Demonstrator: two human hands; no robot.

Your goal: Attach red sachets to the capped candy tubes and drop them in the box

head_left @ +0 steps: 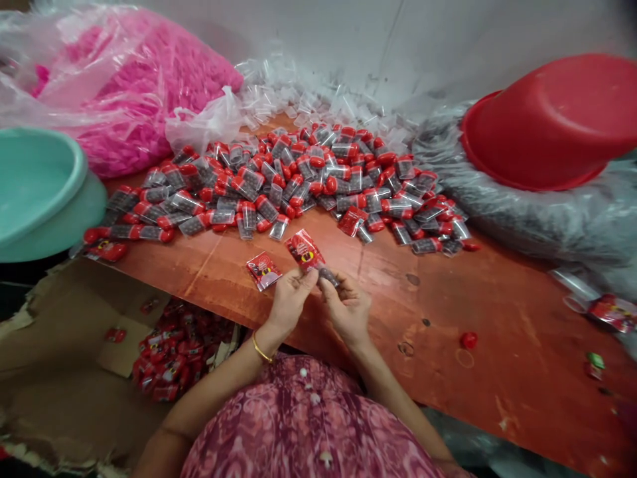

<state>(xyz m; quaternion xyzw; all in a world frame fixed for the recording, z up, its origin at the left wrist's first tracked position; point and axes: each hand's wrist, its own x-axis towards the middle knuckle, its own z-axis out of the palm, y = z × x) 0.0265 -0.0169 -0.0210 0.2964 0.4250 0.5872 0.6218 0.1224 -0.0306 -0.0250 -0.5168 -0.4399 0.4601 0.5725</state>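
- Head view, the step in hand: a printed red packet and a small dark piece come together between the two hands, low over the near part of the bench. Whether the piece sits inside the packet or only against its lower edge cannot be told (the fingertips cover the join).
- To do this well, I would pinch the packet lightly by its edge, since thin film looks likely to crease, and steady the dark piece with the fingertips.
- Working apart from the heap of red-ended clear cases seems wise, as those look loose enough to roll. The second red packet lies just beside the left hand, so that wrist is best kept from sweeping sideways.
- Head view, the left hand: its fingers are drawn together, thumb and forefinger meeting at the packet's lower edge, and it appears to grip the packet there. The forearm reaches up from the lower left, with a gold bangle at the wrist.
- The right hand: nearly closed, fingers curled and thumb extended to the dark piece, which it seems to pinch. Its forearm slants in from the lower right, and the fingertips of both hands almost meet.
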